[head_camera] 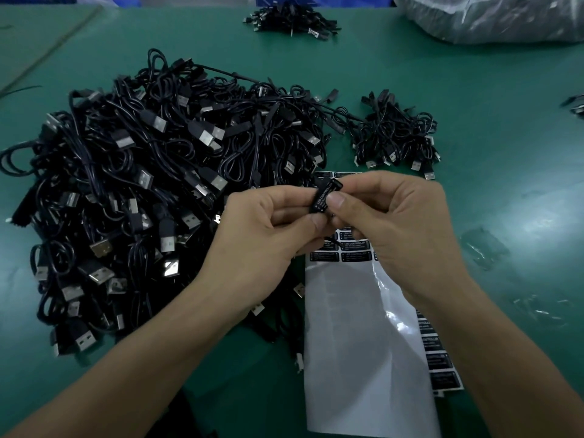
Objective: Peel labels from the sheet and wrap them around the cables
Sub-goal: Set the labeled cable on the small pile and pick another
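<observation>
Green table (489, 128) (cables (151, 172) heaped) — left hand (262, 229) and right hand (401, 226) pinch one label (325, 194).

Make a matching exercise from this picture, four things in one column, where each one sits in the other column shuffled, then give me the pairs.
Things:
1. big cable pile
2. label
3. label sheet
4. plastic bag

Places:
a. top right corner of the view
b. pinched between the left hand and right hand
c. flat on the green table, beneath the hands
d. left of the hands

Pairs: 1-d, 2-b, 3-c, 4-a.
</observation>
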Available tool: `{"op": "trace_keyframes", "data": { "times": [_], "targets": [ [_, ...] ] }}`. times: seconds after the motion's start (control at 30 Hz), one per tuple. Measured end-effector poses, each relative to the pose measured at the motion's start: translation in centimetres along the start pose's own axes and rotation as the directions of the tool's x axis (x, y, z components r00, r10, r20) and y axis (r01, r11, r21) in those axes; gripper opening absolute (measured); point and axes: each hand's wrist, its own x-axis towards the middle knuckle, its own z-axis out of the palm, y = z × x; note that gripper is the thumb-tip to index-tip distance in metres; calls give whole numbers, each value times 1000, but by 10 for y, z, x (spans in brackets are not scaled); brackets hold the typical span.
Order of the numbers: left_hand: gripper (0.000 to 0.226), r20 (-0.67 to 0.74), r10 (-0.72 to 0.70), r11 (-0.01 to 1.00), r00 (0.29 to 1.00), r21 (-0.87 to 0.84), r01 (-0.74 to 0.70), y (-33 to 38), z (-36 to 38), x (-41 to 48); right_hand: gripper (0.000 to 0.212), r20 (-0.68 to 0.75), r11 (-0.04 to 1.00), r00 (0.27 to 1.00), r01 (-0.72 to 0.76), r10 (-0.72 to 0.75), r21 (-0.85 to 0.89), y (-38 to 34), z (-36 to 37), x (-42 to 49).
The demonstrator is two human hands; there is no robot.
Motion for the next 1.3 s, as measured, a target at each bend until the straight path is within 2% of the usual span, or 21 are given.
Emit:
{"op": "trace_keyframes", "data": {
  "times": [0.43, 0.73, 0.83, 1.0, 1.3],
  "targets": [
    [21, 12, -33, 999, 999, -17, 33, -2, 0, 0, 14, -15, 999, 1000, 6, -6, -36, 0, -1, 0],
    [21, 2, -21, 999, 1000, -27, 21, -1, 0, 0, 22, -22, 987, 998, 53, -56, -152, 2, -1, -1],
    [20, 2, -30, 999, 1000, -31, 30, -1, 0, -1, 23, -27, 989, 998, 47, -51, -141, 2, 0, -1],
    [20, 1, -32, 999, 999, -19, 32, -2, 0, 0, 13, -22, 999, 1000, 18, -19, -46, 2, -1, 0],
    [19, 0, -32, 999, 999, -33, 32, -3, 1, 0, 16, -25, 999, 999, 19, -20, -46, 4, -1, 1]
  ]
}}
